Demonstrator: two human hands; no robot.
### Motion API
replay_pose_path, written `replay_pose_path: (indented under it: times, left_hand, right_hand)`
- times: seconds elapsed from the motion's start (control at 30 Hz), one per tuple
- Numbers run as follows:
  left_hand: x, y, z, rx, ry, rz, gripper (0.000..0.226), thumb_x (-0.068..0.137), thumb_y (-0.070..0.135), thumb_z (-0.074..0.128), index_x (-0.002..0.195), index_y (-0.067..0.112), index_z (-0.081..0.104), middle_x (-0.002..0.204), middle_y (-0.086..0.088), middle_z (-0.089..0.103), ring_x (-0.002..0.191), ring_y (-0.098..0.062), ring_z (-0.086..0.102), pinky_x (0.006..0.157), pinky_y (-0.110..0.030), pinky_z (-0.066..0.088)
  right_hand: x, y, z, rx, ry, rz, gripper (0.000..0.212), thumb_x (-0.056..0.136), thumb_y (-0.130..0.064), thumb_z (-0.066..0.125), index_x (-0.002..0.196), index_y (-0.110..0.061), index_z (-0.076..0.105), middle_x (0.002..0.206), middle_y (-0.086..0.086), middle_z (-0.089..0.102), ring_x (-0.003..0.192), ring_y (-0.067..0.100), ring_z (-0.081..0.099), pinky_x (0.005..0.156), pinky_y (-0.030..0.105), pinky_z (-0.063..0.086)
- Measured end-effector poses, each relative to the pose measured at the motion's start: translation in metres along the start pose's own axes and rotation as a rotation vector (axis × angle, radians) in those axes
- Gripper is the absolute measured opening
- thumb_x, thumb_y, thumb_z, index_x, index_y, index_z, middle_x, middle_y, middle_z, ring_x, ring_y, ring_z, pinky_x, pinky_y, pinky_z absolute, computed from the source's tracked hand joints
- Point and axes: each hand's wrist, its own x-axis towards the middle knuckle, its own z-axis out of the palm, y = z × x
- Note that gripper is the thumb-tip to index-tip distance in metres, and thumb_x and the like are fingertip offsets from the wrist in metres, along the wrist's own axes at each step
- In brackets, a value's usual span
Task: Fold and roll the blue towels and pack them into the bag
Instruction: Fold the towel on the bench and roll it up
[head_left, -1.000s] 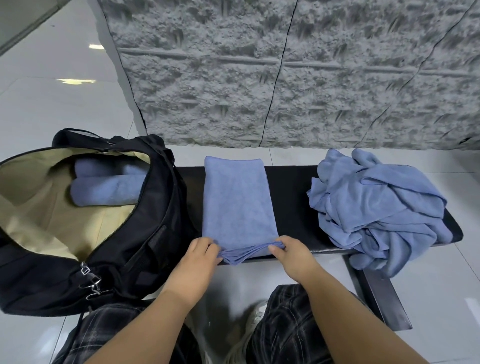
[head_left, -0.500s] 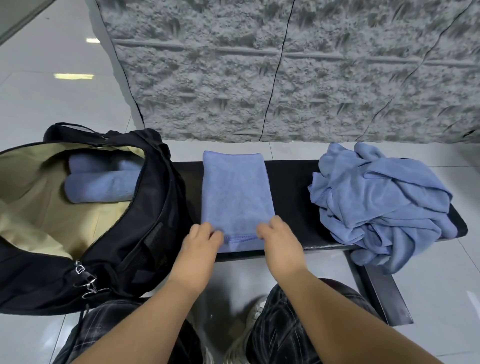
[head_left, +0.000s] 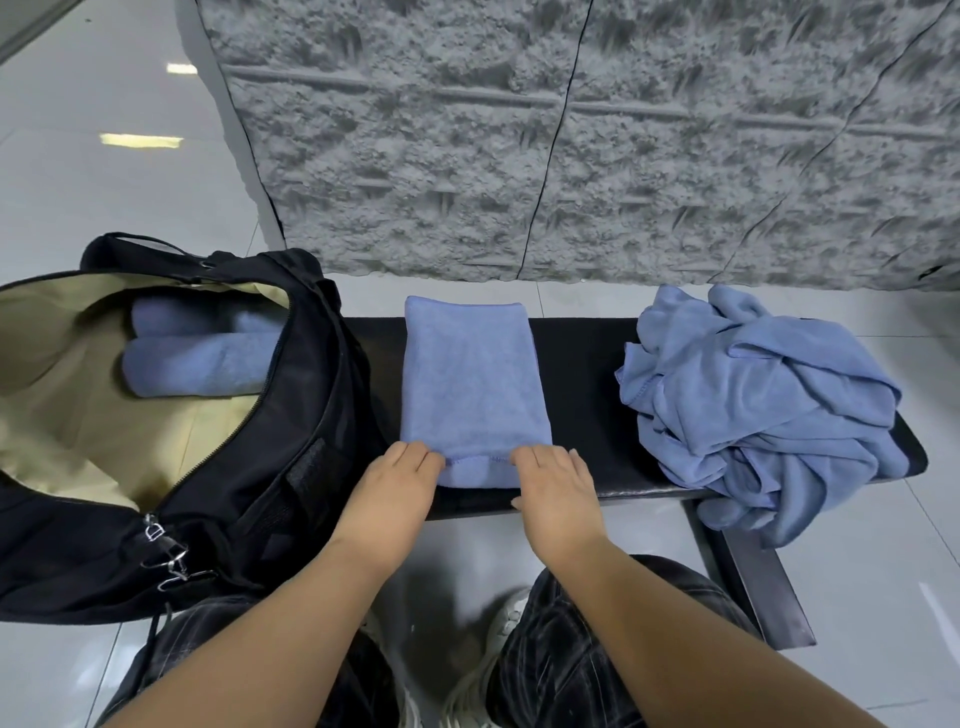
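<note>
Bench (head_left: 597, 395): towel (head_left: 472, 384) under fingers (head_left: 415, 457).

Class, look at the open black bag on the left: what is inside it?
Inside the black bag, on its tan lining, lie rolled blue towels: one in front, at least one more behind. The bag's rim hides their right ends and anything deeper.
</note>
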Motion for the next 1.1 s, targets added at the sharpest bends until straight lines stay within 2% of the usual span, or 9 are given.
replay_pose_path:
  times: [0.13,0.23,0.37,0.5,0.63,0.73,0.8,0.97,1.1]
  left_hand:
    - [0.001,-0.004,0.001,-0.067,0.018,-0.061,0.066,0.020,-0.012,0.077,0.079,0.015,0.064,0.069,0.005,0.056,0.069,-0.013,0.048,0.050,-0.019,0.044]
    - [-0.005,-0.005,0.000,-0.202,-0.004,-0.095,0.051,0.050,-0.013,0.080,0.090,0.015,0.065,0.079,0.007,0.058,0.079,-0.003,0.022,0.065,-0.015,0.035]
    - [-0.011,-0.008,0.000,-0.217,-0.143,-0.131,0.030,0.096,0.009,0.042,0.124,0.017,0.051,0.111,0.006,0.051,0.093,-0.008,0.020,0.078,-0.013,0.021]
    - [-0.009,-0.002,-0.002,-0.167,-0.170,-0.198,0.042,0.087,-0.003,0.042,0.121,0.019,0.051,0.108,0.007,0.050,0.091,-0.010,0.021,0.074,-0.023,0.021]
    - [-0.002,0.005,-0.004,-0.062,0.018,-0.199,0.048,0.053,-0.013,0.071,0.087,0.018,0.057,0.085,0.000,0.049,0.077,-0.016,0.034,0.059,-0.029,0.036]
    - [0.002,0.013,-0.009,0.031,0.088,-0.057,0.052,0.039,-0.013,0.061,0.082,0.016,0.053,0.080,-0.004,0.051,0.069,-0.024,0.045,0.052,-0.032,0.040]
    - [0.000,0.019,-0.009,0.085,0.081,0.080,0.051,0.042,-0.004,0.059,0.087,0.018,0.050,0.078,0.000,0.053,0.071,-0.022,0.046,0.058,-0.029,0.035]
    - [-0.003,0.025,0.000,0.126,0.050,0.047,0.033,0.058,0.011,0.076,0.089,0.012,0.064,0.081,-0.001,0.057,0.076,-0.022,0.056,0.070,-0.031,0.031]
    - [0.000,0.025,0.005,0.171,0.083,0.016,0.036,0.058,0.003,0.077,0.091,0.010,0.064,0.083,-0.003,0.059,0.076,-0.023,0.057,0.075,-0.031,0.033]
  right_hand:
    - [0.004,0.002,-0.006,0.025,-0.041,0.045,0.037,0.094,-0.007,0.044,0.128,-0.022,0.046,0.122,-0.003,0.050,0.123,0.018,0.036,0.117,0.038,0.005]
    - [0.004,0.001,-0.006,0.058,-0.133,0.077,0.035,0.095,-0.010,0.041,0.127,-0.024,0.049,0.121,-0.004,0.048,0.122,0.018,0.034,0.116,0.038,0.008]
    - [0.003,-0.001,-0.007,0.087,-0.194,0.089,0.030,0.097,-0.013,0.034,0.121,-0.022,0.051,0.119,-0.003,0.047,0.115,0.019,0.034,0.103,0.033,0.020]
    - [0.002,-0.002,-0.007,0.101,-0.198,0.112,0.031,0.095,-0.010,0.033,0.117,-0.020,0.051,0.121,-0.001,0.042,0.111,0.020,0.033,0.096,0.032,0.022]
    - [0.004,-0.003,-0.006,0.164,-0.160,0.137,0.033,0.095,-0.009,0.031,0.121,-0.021,0.047,0.120,-0.003,0.045,0.109,0.018,0.035,0.096,0.032,0.024]
    - [0.007,-0.004,-0.003,0.224,-0.072,0.176,0.023,0.096,-0.011,0.032,0.111,-0.022,0.045,0.108,-0.007,0.049,0.095,0.015,0.036,0.083,0.029,0.025]
    - [0.011,-0.002,-0.002,0.216,-0.039,0.186,0.018,0.098,-0.016,0.036,0.108,-0.023,0.049,0.106,-0.007,0.047,0.094,0.014,0.034,0.079,0.028,0.022]
    - [0.017,-0.004,-0.005,0.211,0.199,0.170,0.011,0.087,-0.009,0.058,0.087,-0.016,0.066,0.094,0.001,0.049,0.090,0.021,0.042,0.071,0.028,0.029]
    - [0.014,-0.010,-0.007,0.170,0.084,0.047,0.026,0.089,-0.001,0.048,0.105,-0.009,0.066,0.105,0.005,0.056,0.096,0.022,0.046,0.069,0.026,0.033]
